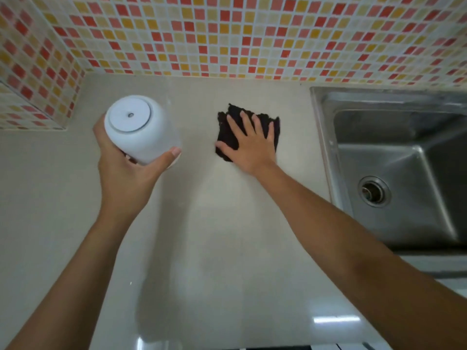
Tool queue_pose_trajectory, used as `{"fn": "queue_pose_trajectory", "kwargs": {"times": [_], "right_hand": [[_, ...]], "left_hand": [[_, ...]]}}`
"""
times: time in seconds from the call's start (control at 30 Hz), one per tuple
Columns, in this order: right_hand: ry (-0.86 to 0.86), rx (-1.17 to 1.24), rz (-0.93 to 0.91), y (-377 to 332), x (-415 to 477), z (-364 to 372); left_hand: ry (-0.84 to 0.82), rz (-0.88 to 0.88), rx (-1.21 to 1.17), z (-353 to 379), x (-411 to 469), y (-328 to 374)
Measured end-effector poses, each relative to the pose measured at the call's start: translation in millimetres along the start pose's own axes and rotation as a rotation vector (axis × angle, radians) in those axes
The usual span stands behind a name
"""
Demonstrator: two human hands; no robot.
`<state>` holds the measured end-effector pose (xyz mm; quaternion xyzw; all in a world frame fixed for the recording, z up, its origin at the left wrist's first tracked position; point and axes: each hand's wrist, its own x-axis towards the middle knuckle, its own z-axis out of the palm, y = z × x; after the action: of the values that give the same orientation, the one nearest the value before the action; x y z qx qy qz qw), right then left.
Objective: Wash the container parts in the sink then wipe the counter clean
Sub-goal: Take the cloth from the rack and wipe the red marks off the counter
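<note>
My left hand holds a white round container above the beige counter, left of centre. Its flat circular end with a small centre hole faces the camera. My right hand lies flat, fingers spread, on a dark cloth that rests on the counter near the back, between the container and the sink. The cloth sticks out around the fingers and palm.
A steel sink with a round drain is set into the counter at the right. A wall of red, orange and cream mosaic tiles runs along the back and left. The counter's front edge is at the bottom.
</note>
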<state>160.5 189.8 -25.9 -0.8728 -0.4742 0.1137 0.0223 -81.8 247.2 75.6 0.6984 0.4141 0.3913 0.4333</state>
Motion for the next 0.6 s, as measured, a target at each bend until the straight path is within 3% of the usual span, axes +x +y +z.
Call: {"fn": "queue_pose_trajectory", "kwargs": {"times": [0.1,0.27,0.37,0.5,0.6], "right_hand": [[0.093,0.027,-0.022,-10,-94,16],[0.025,0.019,-0.249,-15,-260,37],[0.049,-0.004,-0.321,13,-202,30],[0.042,-0.009,0.01,71,-44,-8],[0.029,-0.026,0.138,91,-7,-14]], "left_hand": [[0.005,-0.011,0.004,0,4,2],[0.011,-0.028,-0.027,11,14,8],[-0.012,-0.026,-0.036,20,13,6],[-0.046,-0.022,-0.021,28,-1,1],[-0.072,-0.017,-0.005,26,-8,0]]}}
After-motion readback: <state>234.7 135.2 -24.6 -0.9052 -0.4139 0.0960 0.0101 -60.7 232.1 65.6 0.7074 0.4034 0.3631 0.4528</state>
